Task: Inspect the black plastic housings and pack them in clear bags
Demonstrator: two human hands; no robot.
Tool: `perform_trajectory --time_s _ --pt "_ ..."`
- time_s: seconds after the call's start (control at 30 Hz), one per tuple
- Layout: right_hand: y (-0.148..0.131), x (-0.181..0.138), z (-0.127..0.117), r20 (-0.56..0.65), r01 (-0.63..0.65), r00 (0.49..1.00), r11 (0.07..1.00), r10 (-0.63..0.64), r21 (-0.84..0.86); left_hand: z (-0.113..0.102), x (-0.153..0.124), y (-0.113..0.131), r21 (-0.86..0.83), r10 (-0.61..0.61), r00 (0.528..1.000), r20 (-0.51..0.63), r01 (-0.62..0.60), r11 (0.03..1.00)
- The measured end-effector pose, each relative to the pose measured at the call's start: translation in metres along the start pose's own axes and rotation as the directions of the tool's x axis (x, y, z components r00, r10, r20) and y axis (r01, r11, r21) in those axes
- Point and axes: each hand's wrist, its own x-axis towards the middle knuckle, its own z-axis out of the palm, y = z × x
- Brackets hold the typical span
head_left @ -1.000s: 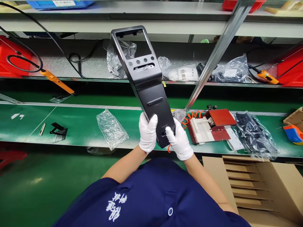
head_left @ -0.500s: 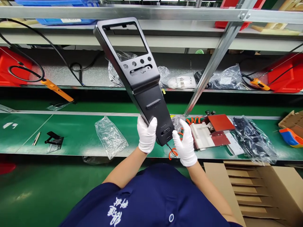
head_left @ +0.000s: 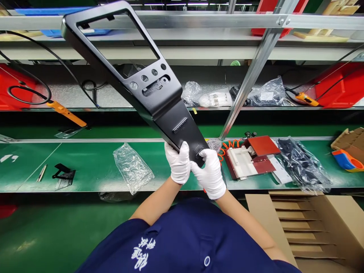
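A long black plastic housing [head_left: 167,104] slants up and to the left across the view, with a rectangular window at its far end. Below that window are several round holes and a slot. White-gloved, my left hand [head_left: 178,162] is wrapped round the left side of the housing's narrow lower end. My right hand [head_left: 209,173], also gloved, grips the near end, its fingers bent over the face and covering the bottom part. Both hands hold the housing above the front of the green bench [head_left: 93,163].
On the bench lie a clear plastic bag [head_left: 133,168], a small black bracket [head_left: 64,175], a red-and-white fixture [head_left: 250,159] and bagged black parts [head_left: 304,165]. A slanted metal post [head_left: 250,79] stands right of the housing. A divided cardboard box [head_left: 307,227] is at lower right.
My right hand has gone from open beside the near end to gripping it. The housing has tilted further left, its windowed end now larger in view.
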Motion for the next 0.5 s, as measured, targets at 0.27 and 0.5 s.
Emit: perform_trajectory --time_s 0.27,0.5 --pt "0.008 0.016 -0.023 0.175 -0.216 0.964 0.975 0.203 0.058 0.006 -0.005 0.015 -0.058 -0.054 0.996 0.071 0.058 0.997" --pt "0.011 0.011 -0.020 0.227 -0.289 0.933 0.957 0.279 0.013 0.008 -0.018 0.020 -0.008 -0.093 0.995 0.034 0.093 0.996"
